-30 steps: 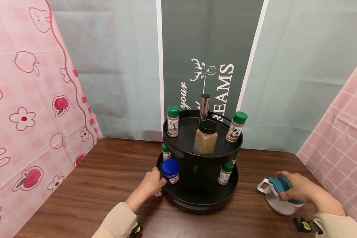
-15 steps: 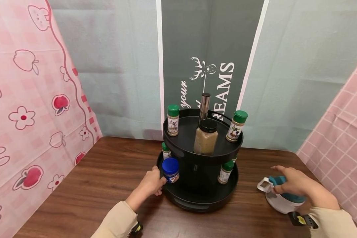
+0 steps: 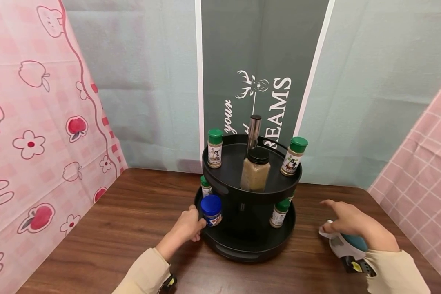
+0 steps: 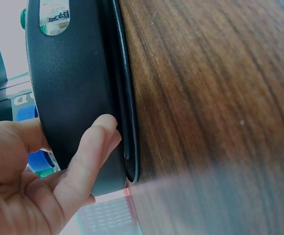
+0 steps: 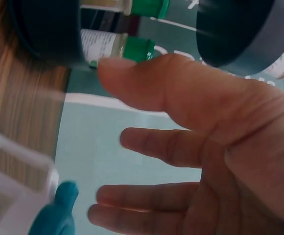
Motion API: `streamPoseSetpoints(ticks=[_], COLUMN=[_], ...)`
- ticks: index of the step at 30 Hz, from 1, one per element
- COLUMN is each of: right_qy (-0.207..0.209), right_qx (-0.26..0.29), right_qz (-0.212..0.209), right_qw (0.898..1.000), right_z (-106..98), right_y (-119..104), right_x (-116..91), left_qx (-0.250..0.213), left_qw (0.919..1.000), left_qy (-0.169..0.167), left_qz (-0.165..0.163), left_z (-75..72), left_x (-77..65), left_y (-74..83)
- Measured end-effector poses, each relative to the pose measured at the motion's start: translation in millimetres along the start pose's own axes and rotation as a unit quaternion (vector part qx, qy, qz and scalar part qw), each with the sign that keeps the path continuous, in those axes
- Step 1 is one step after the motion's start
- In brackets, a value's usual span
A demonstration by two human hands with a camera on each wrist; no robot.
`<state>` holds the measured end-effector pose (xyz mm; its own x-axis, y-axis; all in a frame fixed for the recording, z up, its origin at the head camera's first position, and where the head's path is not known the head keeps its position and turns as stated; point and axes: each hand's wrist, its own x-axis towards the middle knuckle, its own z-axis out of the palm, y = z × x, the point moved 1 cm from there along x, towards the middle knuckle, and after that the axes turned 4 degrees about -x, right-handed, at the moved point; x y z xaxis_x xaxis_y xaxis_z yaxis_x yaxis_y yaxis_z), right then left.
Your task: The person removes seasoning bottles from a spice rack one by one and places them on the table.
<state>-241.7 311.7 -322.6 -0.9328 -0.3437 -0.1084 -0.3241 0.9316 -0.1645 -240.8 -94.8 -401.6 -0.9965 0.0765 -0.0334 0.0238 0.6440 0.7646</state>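
Observation:
A black two-tier rotating spice rack (image 3: 239, 244) stands on the table. My left hand (image 3: 185, 226) grips the rim of its lower tier at the left; in the left wrist view, the fingers (image 4: 85, 164) lie against the outside of the wall, the thumb over its edge. Just inside sits a jar with a blue lid (image 3: 211, 205). To the rack's right, my right hand (image 3: 356, 224) hovers with fingers spread and nothing in it. Below it, partly hidden, is a white-handled seasoning pot (image 3: 339, 246) with a teal lid (image 5: 54, 218).
The upper tier bears green-capped spice bottles (image 3: 214, 153), a black-lidded jar (image 3: 255, 173) and a metallic cylinder (image 3: 254, 131). More green-capped bottles (image 3: 279, 215) stand on the lower tier. Fabric (image 3: 150, 81) hangs behind the wooden table (image 3: 132, 228), with pink cloth (image 3: 40, 143) at the left.
My right hand has lifted off the seasoning pot and moved left toward the rack, letting the pot go. The left hand has stayed on the rack's rim.

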Motion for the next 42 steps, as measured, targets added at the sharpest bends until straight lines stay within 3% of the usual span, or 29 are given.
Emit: streamPoseSetpoints(ticks=[13,20,32,42], right_qy=[-0.007,-0.006,0.044,0.060], right_qx=[0.056,0.054,0.018,0.048], right_qz=[-0.022,-0.041,-0.078,-0.113], right_qw=[0.998,0.998,0.996,0.991], right_z=[3,5,5,9], right_y=[-25,-34,-51,-63], right_x=[13,20,30,41], left_qx=[0.005,0.007,0.024,0.021], left_qw=[1.0000,1.0000,0.9997,0.9997], left_qy=[0.000,-0.002,0.000,0.005], left_qz=[0.002,0.002,0.001,0.013], left_z=[1.5,1.7,-0.1,-0.1], left_x=[1.0,0.4,0.6,-0.7], left_y=[-1.0,-0.8,0.9,0.3])
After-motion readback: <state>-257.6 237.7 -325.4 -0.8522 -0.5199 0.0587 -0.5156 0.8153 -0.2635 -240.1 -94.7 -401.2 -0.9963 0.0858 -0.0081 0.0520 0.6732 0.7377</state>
